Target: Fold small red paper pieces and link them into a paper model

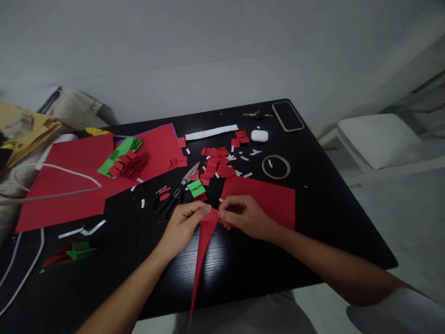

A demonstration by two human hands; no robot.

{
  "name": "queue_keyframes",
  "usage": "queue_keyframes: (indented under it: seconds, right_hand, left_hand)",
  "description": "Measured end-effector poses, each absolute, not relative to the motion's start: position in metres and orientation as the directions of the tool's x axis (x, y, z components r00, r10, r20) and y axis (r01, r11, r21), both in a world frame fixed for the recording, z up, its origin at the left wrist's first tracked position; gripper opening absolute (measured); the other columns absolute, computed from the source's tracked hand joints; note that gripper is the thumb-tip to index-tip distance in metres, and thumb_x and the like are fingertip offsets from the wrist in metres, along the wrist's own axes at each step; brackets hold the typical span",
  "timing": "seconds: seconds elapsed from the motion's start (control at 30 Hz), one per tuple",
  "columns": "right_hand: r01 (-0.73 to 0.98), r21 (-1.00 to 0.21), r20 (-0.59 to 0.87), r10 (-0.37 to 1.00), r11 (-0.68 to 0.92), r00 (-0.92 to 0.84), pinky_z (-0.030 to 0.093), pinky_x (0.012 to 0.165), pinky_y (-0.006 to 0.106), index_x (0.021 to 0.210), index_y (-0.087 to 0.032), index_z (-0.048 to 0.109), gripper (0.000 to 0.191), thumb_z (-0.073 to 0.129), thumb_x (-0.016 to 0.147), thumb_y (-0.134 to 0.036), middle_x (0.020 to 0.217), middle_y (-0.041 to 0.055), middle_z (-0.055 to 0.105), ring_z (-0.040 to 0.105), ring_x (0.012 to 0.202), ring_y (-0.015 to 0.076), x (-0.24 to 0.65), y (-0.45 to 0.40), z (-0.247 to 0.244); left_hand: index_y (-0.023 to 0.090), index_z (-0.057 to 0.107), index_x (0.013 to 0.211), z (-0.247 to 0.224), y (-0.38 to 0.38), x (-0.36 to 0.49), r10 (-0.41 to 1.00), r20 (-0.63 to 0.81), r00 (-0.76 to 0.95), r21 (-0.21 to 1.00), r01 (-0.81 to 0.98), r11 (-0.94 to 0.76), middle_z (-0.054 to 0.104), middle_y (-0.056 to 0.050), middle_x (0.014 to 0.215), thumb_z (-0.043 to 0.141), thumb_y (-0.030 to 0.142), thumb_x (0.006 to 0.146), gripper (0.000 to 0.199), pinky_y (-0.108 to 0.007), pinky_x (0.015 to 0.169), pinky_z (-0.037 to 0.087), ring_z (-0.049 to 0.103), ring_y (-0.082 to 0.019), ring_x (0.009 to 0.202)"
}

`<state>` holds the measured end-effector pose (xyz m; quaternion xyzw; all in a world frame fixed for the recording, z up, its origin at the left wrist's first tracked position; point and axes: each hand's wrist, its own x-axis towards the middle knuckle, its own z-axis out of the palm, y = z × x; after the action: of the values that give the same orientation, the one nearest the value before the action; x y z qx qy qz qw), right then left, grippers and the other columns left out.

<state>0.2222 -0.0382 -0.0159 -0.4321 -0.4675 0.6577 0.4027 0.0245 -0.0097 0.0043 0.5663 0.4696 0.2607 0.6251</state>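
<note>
- Centrally, above the near part of the black tabletop [323, 199], a red paper strip [206, 236] is held between both hands, its upper end at the fingers and its long narrow tail hanging down past the near edge.
- The left hand [186, 220] grips the strip's top, thumb laid over it, the fingers closed on the paper.
- The right hand [246, 215] has its fingers pinched narrowly at the strip's upper right corner; the curled fingers partly hide what lies between them.
- Behind the right hand and partly covered by it lies a flat red sheet [266, 197].
- Just beyond the left hand are black-handled scissors [177, 191], blades pointing away, with a small green folded piece [197, 188] to their right.
- Further back, small red folded pieces [213, 163] lie loosely heaped among white paper scraps, with a long white strip [212, 132] behind them.
- To the right of the heap sit a thin ring [276, 167] around one scrap, a white case [259, 136], keys [257, 114] and a phone [287, 116].
- On the left, large red sheets [73, 185] carry a green folded bundle [116, 155] and a red folded bundle [128, 166]; a white cable [74, 172] crosses them.
</note>
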Motion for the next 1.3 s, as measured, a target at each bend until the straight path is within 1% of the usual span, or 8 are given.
queue_keyframes:
  seconds: [0.13, 0.3, 0.47, 0.63, 0.87, 1.0, 1.17, 1.3]
  right_hand:
    - [-0.108, -0.966, -0.200, 0.943, -0.236, -0.267, 0.047, 0.058, 0.025, 0.073, -0.017, 0.066, 0.008, 0.067, 0.080, -0.021, 0.061, -0.0025, 0.063, 0.059, 0.057, 0.0125, 0.224, -0.036, -0.015]
    - [-0.082, -0.972, -0.193, 0.948, -0.220, -0.254, 0.047, 0.059, 0.025, 0.074, -0.017, 0.068, 0.010, 0.067, 0.081, -0.024, 0.061, -0.0020, 0.063, 0.059, 0.058, 0.0128, 0.226, -0.033, -0.014]
    - [-0.114, -0.965, -0.199, 0.942, -0.237, -0.272, 0.047, 0.060, 0.026, 0.073, -0.017, 0.066, 0.013, 0.067, 0.081, -0.026, 0.061, -0.0019, 0.062, 0.058, 0.059, 0.0130, 0.227, -0.034, -0.012]
    - [-0.137, -0.954, -0.217, 0.929, -0.267, -0.300, 0.046, 0.057, 0.026, 0.079, -0.017, 0.065, 0.020, 0.070, 0.084, -0.036, 0.063, -0.0025, 0.061, 0.057, 0.057, 0.0125, 0.225, -0.034, -0.012]
    - [-0.070, -0.970, -0.205, 0.935, -0.234, -0.289, 0.044, 0.055, 0.024, 0.081, -0.017, 0.065, 0.018, 0.070, 0.085, -0.034, 0.064, -0.0031, 0.059, 0.057, 0.057, 0.0121, 0.222, -0.034, -0.014]
    - [-0.011, -0.987, -0.153, 0.968, -0.159, -0.198, 0.044, 0.057, 0.024, 0.077, -0.017, 0.065, 0.019, 0.069, 0.086, -0.034, 0.069, -0.0019, 0.060, 0.055, 0.061, 0.0119, 0.227, -0.029, -0.012]
    - [-0.030, -0.987, -0.149, 0.978, -0.155, -0.147, 0.044, 0.057, 0.025, 0.075, -0.018, 0.063, 0.020, 0.068, 0.086, -0.035, 0.064, -0.0029, 0.058, 0.056, 0.058, 0.0123, 0.236, -0.020, -0.011]
    - [-0.029, -0.990, -0.135, 0.987, -0.138, -0.089, 0.045, 0.059, 0.025, 0.074, -0.018, 0.064, 0.018, 0.069, 0.084, -0.034, 0.067, -0.0025, 0.060, 0.056, 0.059, 0.0122, 0.241, -0.016, -0.012]
  left_hand:
    - [0.015, 0.068, 0.071, 0.006, -0.009, 0.025, 0.842, -0.327, 0.429, 0.943, 0.210, 0.259, 0.056, 0.002, 0.062, 0.070, 0.051, 0.086, 0.039, -0.023, 0.058, 0.036, 0.045, -0.011, 0.059]
    - [0.015, 0.068, 0.072, 0.006, -0.009, 0.024, 0.845, -0.323, 0.427, 0.946, 0.167, 0.277, 0.053, 0.004, 0.058, 0.075, 0.051, 0.082, 0.038, -0.022, 0.055, 0.033, 0.042, -0.009, 0.054]
    - [0.015, 0.067, 0.069, 0.006, -0.008, 0.023, 0.850, -0.309, 0.427, 0.951, 0.163, 0.264, 0.054, 0.003, 0.059, 0.075, 0.048, 0.083, 0.037, -0.022, 0.057, 0.035, 0.043, -0.010, 0.056]
    - [0.014, 0.068, 0.071, 0.004, -0.010, 0.026, 0.831, -0.309, 0.463, 0.951, 0.165, 0.262, 0.055, 0.003, 0.059, 0.073, 0.046, 0.085, 0.035, -0.023, 0.057, 0.035, 0.044, -0.010, 0.057]
    - [0.016, 0.062, 0.067, 0.003, -0.013, 0.029, 0.803, -0.319, 0.503, 0.947, 0.205, 0.248, 0.045, 0.006, 0.055, 0.069, 0.045, 0.086, 0.036, -0.022, 0.053, 0.029, 0.035, -0.009, 0.053]
    - [0.016, 0.061, 0.065, 0.004, -0.009, 0.027, 0.797, -0.347, 0.494, 0.936, 0.232, 0.263, 0.048, 0.006, 0.054, 0.070, 0.042, 0.083, 0.033, -0.022, 0.054, 0.031, 0.038, -0.009, 0.051]
    - [0.016, 0.065, 0.067, 0.004, -0.003, 0.021, 0.784, -0.360, 0.506, 0.931, 0.243, 0.272, 0.054, 0.004, 0.057, 0.068, 0.037, 0.083, 0.027, -0.022, 0.057, 0.035, 0.044, -0.010, 0.054]
    - [0.015, 0.066, 0.070, 0.003, 0.000, 0.017, 0.770, -0.374, 0.518, 0.927, 0.234, 0.293, 0.056, 0.004, 0.060, 0.069, 0.034, 0.082, 0.023, -0.021, 0.058, 0.037, 0.046, -0.009, 0.055]
